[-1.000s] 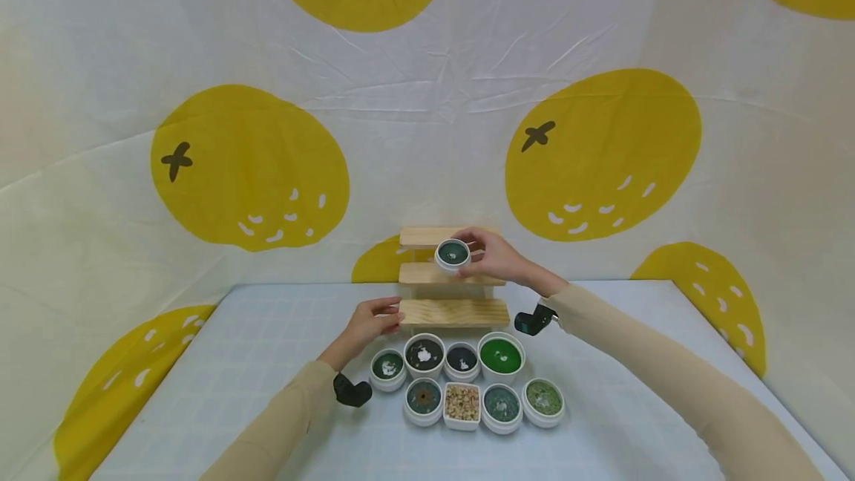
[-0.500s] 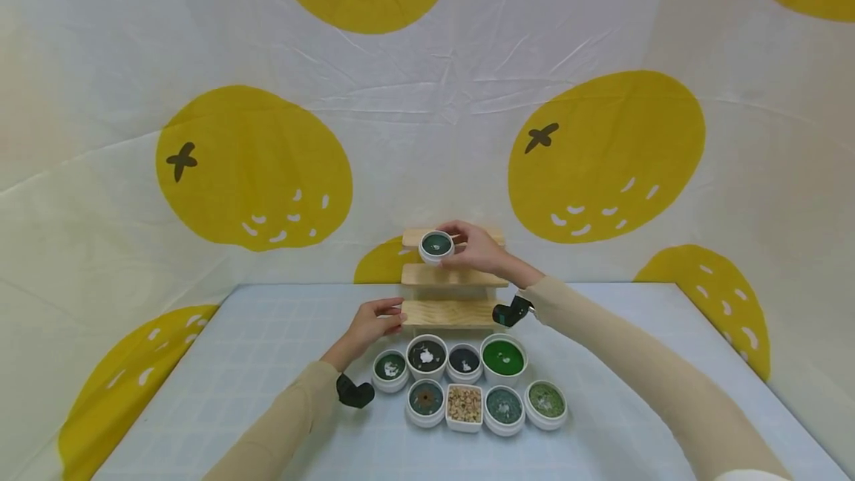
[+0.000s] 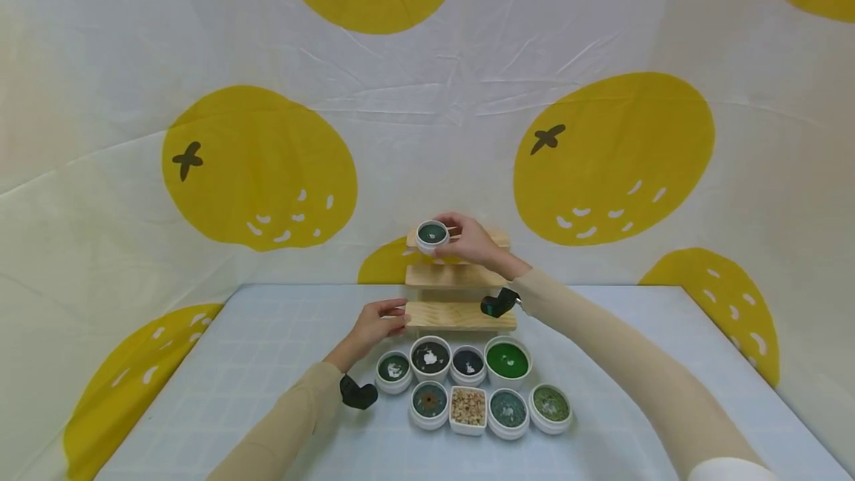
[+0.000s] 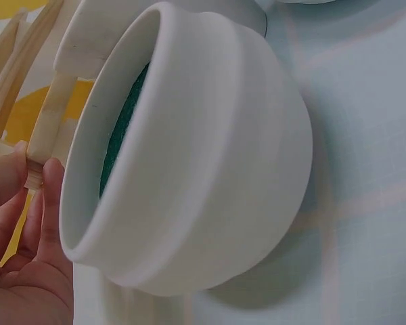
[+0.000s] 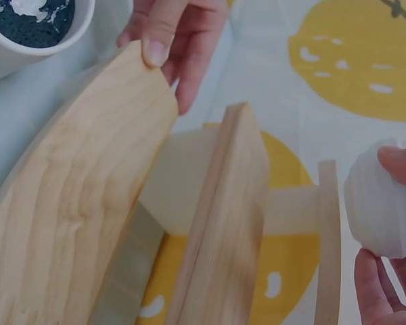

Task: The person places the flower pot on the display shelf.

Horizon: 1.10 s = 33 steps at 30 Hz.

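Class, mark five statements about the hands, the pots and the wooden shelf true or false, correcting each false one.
1. The left hand touches nothing. False: the left hand grips the lowest tier.
2. The right hand holds a white pot. True.
3. The bright green pot stands in the front row. False: the bright green pot stands in the back row.
4. The square dish stands in the front row. True.
5. The shelf has three tiers. True.

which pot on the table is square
The front-row pot second from the left, filled with tan bits; the other seven pots there are round.
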{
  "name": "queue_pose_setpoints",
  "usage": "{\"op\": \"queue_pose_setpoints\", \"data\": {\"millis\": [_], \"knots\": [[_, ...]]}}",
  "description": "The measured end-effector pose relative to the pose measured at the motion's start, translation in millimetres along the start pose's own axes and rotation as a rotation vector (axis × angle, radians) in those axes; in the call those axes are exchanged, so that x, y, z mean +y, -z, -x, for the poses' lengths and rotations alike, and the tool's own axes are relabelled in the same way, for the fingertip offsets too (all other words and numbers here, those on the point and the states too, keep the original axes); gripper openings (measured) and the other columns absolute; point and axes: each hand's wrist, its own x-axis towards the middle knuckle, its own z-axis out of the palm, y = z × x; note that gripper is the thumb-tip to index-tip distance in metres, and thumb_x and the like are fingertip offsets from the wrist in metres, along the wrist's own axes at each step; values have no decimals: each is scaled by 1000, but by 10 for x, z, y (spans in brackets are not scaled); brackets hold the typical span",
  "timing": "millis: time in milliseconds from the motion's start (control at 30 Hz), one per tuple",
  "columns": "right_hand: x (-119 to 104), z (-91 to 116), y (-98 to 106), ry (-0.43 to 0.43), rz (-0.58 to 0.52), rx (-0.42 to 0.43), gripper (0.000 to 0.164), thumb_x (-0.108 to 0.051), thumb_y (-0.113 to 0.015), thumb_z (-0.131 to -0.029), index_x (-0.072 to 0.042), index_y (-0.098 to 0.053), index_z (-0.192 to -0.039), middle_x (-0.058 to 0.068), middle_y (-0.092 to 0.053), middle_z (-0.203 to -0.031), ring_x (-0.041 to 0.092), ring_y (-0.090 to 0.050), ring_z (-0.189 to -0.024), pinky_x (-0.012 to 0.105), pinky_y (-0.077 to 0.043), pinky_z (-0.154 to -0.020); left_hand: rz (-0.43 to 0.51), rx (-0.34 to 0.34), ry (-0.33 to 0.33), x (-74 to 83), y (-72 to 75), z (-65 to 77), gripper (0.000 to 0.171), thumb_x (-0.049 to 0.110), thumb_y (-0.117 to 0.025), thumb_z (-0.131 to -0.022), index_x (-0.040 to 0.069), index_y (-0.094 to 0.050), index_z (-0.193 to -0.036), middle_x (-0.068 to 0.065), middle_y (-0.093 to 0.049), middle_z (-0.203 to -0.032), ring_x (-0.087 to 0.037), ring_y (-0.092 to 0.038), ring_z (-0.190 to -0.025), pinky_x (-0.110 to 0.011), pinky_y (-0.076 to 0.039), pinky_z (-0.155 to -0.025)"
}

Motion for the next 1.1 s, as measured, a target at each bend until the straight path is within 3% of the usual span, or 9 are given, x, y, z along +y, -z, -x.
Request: {"op": "queue_pose_setpoints", "data": {"millis": [467, 733, 1100], "knots": [[16, -115, -77, -26, -18, 39, 59, -7, -78, -76, -3, -54, -129, 17, -59, -126, 33, -61, -111, 41, -53, -98, -3, -4, 6, 13, 7, -2, 40, 5, -67, -88, -1, -60, -127, -18, -65, -109, -12, -64, -76, -29, -61, -75], [-90, -118, -88, -19, -51, 34, 59, -3, -76, -77, 4, -52, -131, 23, -58, -128, 38, -61, -111, 44, -53, -97, -1, 1, 4, 8, 1, -9, 40, 5, -67, -88, 0, -61, -126, -17, -65, -107, -12, -63, -75, -30, -61, -76], [18, -186, -147, -44, -26, 84, 58, -9, -77, -79, -2, -53, -131, 18, -59, -126, 33, -62, -108, 40, -55, -95, -2, -7, 11, 3, 9, -17, 41, 5, -67, -88, 0, -60, -128, -17, -64, -107, -12, -63, -77, -30, -61, -77]]}}
